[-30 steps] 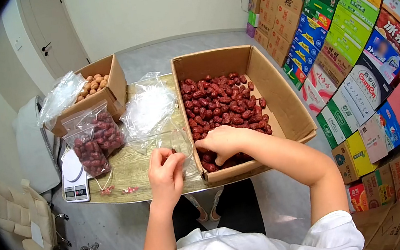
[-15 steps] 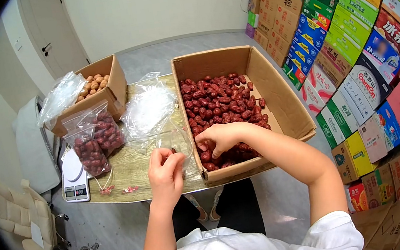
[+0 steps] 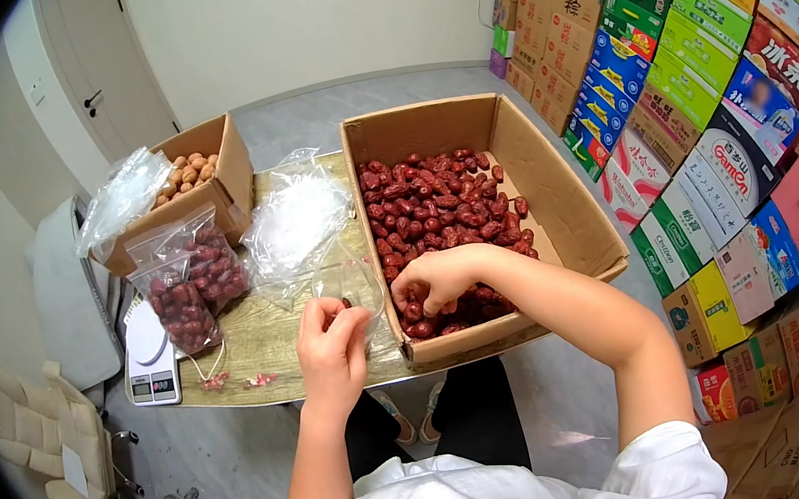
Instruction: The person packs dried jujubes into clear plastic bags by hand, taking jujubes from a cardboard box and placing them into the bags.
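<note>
My left hand [image 3: 331, 344] is closed in a pinch at the rim of a clear plastic bag [image 3: 351, 281] near the table's front edge. A dark red date shows at its fingertips; whether it lies inside the bag I cannot tell. My right hand [image 3: 439, 280] reaches into the near left corner of an open cardboard box [image 3: 566, 212], its fingers curled round some of the dried red dates [image 3: 443, 198]. The dates heap against the box's left side, and the hand partly hides those beneath it.
Two filled bags of dates [image 3: 183, 308] stand left, by a white kitchen scale [image 3: 149, 358]. Behind them, a carton [image 3: 233, 175] holds walnuts [image 3: 189, 171] and plastic bags. More clear bags [image 3: 299, 212] lie mid-table. Stacked cartons [image 3: 674, 112] line the right wall.
My right hand's fingers have drawn in a little among the dates, with the hand staying in the same corner. My left hand keeps its place at the bag.
</note>
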`<state>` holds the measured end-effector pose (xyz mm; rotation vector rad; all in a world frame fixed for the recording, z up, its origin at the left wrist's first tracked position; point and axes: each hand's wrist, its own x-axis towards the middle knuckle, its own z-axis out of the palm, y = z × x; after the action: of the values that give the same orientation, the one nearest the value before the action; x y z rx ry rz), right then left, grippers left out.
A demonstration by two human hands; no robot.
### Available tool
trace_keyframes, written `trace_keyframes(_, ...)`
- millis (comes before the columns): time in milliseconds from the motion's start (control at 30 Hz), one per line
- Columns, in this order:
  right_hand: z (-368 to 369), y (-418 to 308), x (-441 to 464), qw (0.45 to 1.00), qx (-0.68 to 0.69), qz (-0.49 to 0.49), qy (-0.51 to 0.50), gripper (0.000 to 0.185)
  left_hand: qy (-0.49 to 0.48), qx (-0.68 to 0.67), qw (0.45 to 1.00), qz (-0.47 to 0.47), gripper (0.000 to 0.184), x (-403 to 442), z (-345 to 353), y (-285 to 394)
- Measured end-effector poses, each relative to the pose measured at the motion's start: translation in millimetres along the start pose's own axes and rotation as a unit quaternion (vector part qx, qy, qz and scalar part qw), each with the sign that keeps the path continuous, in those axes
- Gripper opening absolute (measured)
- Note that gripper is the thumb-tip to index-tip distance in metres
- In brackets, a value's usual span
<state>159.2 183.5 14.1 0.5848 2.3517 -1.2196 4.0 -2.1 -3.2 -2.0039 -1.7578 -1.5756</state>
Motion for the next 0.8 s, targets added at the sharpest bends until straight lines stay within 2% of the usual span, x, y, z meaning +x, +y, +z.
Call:
trace_keyframes(67, -6.0, 4.7, -1.8, 0.999, 0.016, -0.036, 0.023, 0.031, 0.000, -0.001, 1.000, 0.001, 0.019, -0.1, 0.0, 0.1)
trace_keyframes(200, -27.8, -5.1, -27.1, 0.971, 0.120, -0.126, 0.163, 0.036, 0.003, 0.000, 1.000, 0.002, 0.019, 1.1, -0.4, -0.2)
trace_keyframes(300, -36.3, -13.1, -38.8, 0.907, 0.251, -0.238, 0.241, 0.035, 0.002, 0.001, 1.000, 0.000, 0.019, 0.9, -1.4, 1.6)
trace_keyframes(400, -23.1, -25.9, -28.5, 0.834, 0.319, -0.331, 0.305, 0.037, -0.001, 0.001, 1.000, 0.001, 0.019, 1.5, 0.2, 0.9)
trace_keyframes(500, -8.5, -27.4, -10.1, 0.832, 0.232, -0.377, 0.335, 0.037, -0.003, 0.001, 1.000, -0.001, 0.018, 1.4, 1.2, 2.4)
trace_keyframes(567, -2.9, -37.1, -8.4, 0.845, 0.155, -0.366, 0.357, 0.032, -0.002, 0.001, 1.000, -0.004, 0.018, 2.2, 1.4, 2.9)
trace_keyframes(633, -2.7, -44.6, -15.7, 0.866, 0.076, -0.350, 0.349, 0.037, 0.000, -0.003, 1.000, 0.007, 0.018, 2.8, 1.3, 2.3)
trace_keyframes(767, -3.5, -40.0, -15.1, 0.850, -0.010, -0.363, 0.381, 0.041, -0.001, -0.003, 1.000, 0.005, 0.017, 3.1, 0.9, 2.4)
trace_keyframes(800, -5.0, -38.1, -14.7, 0.848, -0.012, -0.360, 0.388, 0.034, -0.002, -0.001, 1.000, 0.006, 0.017, 3.2, 0.8, 2.5)
